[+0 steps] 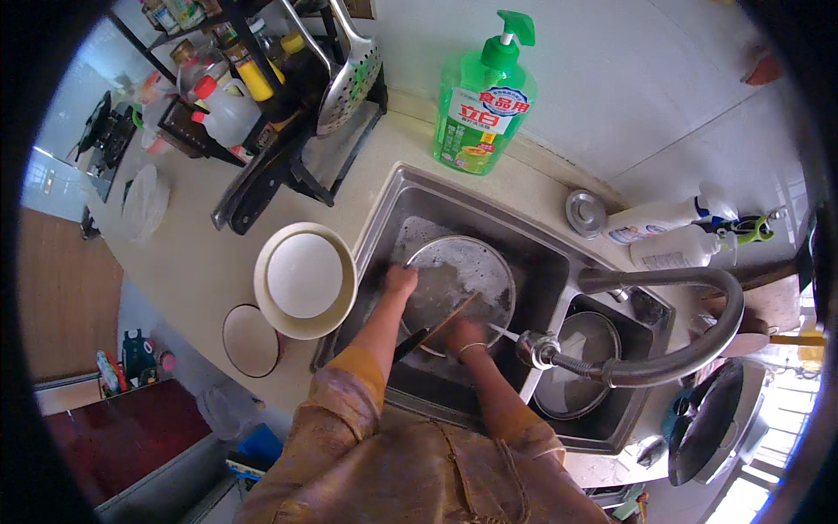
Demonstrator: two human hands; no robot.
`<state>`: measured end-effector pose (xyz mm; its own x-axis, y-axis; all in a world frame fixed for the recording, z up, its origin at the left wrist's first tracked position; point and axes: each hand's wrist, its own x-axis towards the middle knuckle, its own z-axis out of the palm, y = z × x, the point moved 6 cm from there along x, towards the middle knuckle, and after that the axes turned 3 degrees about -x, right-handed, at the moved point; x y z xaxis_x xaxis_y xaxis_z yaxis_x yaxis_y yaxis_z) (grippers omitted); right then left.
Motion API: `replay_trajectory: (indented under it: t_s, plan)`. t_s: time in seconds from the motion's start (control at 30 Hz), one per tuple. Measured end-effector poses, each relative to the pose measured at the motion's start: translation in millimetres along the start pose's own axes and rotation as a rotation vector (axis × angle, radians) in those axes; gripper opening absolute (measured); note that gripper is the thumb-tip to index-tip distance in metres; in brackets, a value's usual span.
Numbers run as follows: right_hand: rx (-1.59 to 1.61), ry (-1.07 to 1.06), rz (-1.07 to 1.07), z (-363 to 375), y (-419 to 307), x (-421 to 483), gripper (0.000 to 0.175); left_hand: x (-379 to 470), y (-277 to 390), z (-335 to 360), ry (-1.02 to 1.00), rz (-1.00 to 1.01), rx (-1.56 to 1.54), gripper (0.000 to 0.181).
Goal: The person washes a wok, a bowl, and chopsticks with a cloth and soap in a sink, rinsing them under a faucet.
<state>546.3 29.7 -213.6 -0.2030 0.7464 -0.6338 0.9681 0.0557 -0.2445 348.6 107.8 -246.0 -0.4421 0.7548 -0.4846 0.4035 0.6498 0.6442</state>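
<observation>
A round metal basin (pixel 501 268) holding sudsy, cloudy water stands in the larger bowl of a steel double sink (pixel 537 262). My left hand (pixel 400 281) is closed on the basin's left rim. At the basin's near right, my right hand (pixel 465 335) is partly in the water and blurred; what its fingers do cannot be made out. Beside it, a dark-handled utensil (pixel 452 318) with a thin brown upper part slants over the basin. From the faucet's spray head (pixel 538 349), water runs into the basin near my right hand.
Stacked bowls (pixel 347 298) and a smaller bowl (pixel 251 340) stand on the counter to the left. A green soap pump bottle (pixel 484 111) is behind the sink. The smaller sink bowl holds a round metal pan (pixel 612 327). The curved faucet (pixel 727 308) arches at right; a knife rack (pixel 347 170) stands back left.
</observation>
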Motion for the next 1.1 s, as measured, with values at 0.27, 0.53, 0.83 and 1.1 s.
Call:
replay_trajectory:
  t_s: [0.27, 0.53, 0.83, 1.1]
  plan:
    - [0.199, 0.016, 0.039, 0.5, 3.9, -0.9, 0.035, -45.0, 16.0, -41.2, 0.041, 0.117, 0.249, 0.029]
    - [0.489, 0.23, 0.026, -35.0, 22.7, -10.0, 0.038, -119.7, 120.6, -54.8, -0.139, 0.513, 0.482, 0.036]
    - [-0.181, 0.465, 0.08, -41.3, 1.8, -45.1, 0.059, -154.3, 84.3, -2.4, -0.551, 0.549, 0.87, 0.06]
    - [-0.013, 0.01, 0.028, -21.6, 8.3, -2.3, 0.028, -128.2, 24.8, 38.1, -0.499, 0.745, 0.456, 0.013]
